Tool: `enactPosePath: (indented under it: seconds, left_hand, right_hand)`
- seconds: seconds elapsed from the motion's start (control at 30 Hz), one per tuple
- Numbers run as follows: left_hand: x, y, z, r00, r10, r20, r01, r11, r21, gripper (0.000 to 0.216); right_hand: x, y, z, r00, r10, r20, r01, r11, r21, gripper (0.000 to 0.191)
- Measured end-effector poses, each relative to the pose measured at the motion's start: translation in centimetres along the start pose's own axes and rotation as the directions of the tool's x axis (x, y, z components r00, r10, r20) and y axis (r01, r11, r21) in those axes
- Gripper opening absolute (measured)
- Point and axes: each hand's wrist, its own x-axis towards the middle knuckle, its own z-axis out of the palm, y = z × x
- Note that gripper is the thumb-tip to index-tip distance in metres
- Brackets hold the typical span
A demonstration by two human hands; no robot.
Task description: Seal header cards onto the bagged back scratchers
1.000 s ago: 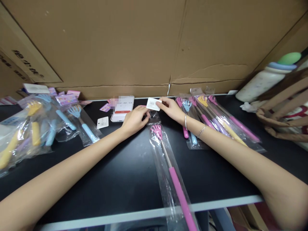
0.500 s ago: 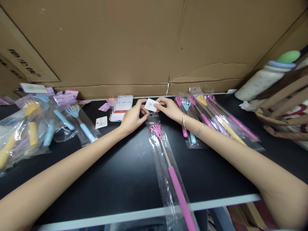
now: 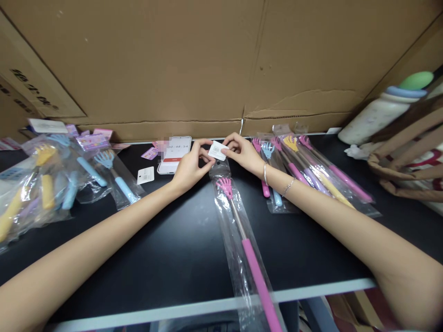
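Note:
A small white card [image 3: 217, 150] with a printed label is held up between my two hands. My right hand [image 3: 244, 154] pinches its right edge between thumb and fingers. At the card's left side, my left hand [image 3: 194, 163] has its curled fingers and thumb on the edges. Just below lies a pink back scratcher [image 3: 256, 269] with a claw-shaped head and metal shaft, inside a clear plastic sleeve [image 3: 224, 226]. The sleeve's top end is under the card, and the handle sticks out past the table's front edge.
Bagged scratchers [image 3: 44, 184] are heaped at the left, and several more [image 3: 311, 170] lie side by side at the right. A phone [image 3: 175, 154] and another white card [image 3: 146, 175] lie behind my left arm. A bottle [image 3: 380, 115] and brown bag [image 3: 404, 161] stand far right.
The white card has tilted slightly in my fingers, its right side dipping. My hands have barely shifted, and the sleeved scratcher stays in place.

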Motion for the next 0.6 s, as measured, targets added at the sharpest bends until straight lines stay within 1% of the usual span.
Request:
enactPosePath:
  seconds: [0.17,0.33,0.5,0.6]
  left_hand:
    - [-0.1,0.3,-0.1,1.000,-0.019,0.000,0.019,1.000,0.010,0.041]
    - [-0.1,0.3,-0.1,1.000,-0.023,0.004,0.023,0.999,0.036,0.034]
    - [-0.1,0.2,-0.1,1.000,-0.007,0.006,0.007,0.997,0.082,0.022]
    - [-0.1,0.1,-0.1,1.000,0.003,0.013,-0.004,0.997,0.081,0.019]
  right_hand:
    - [-0.1,-0.5,0.0,1.000,-0.019,-0.020,0.019,1.000,0.016,0.028]
    - [0.1,0.0,0.0,0.999,0.012,-0.047,-0.011,0.999,0.034,0.033]
    - [0.3,0.6,-0.1,1.000,0.016,-0.017,-0.015,0.999,0.041,0.039]
    - [0.3,0.6,-0.1,1.000,0.006,-0.016,-0.005,0.999,0.038,0.039]
